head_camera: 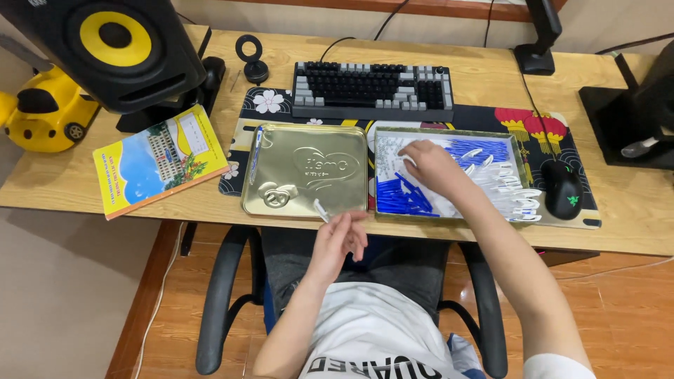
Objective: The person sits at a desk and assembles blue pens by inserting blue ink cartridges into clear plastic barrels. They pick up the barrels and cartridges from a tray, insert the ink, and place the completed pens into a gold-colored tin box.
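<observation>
1. My left hand (337, 242) pinches a small white piece (321, 210) at the near edge of the gold lid (306, 170), ready for joining.
2. My right hand (433, 166), fingers curled, reaches into the tray (447, 175) of blue and white parts; grip unclear.
3. Wooden desk (632, 210): keyboard (372, 88) far, mouse (562, 189) right, book (159, 160) left.

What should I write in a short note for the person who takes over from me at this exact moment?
Left hand: holds a small white pen part at the front edge of the gold tin lid.
Right hand: reaches into the open tin tray, among blue pen parts and white pen parts.
Done: one assembled blue pen lies on the lid.
Left: many loose parts in the tray.
</observation>
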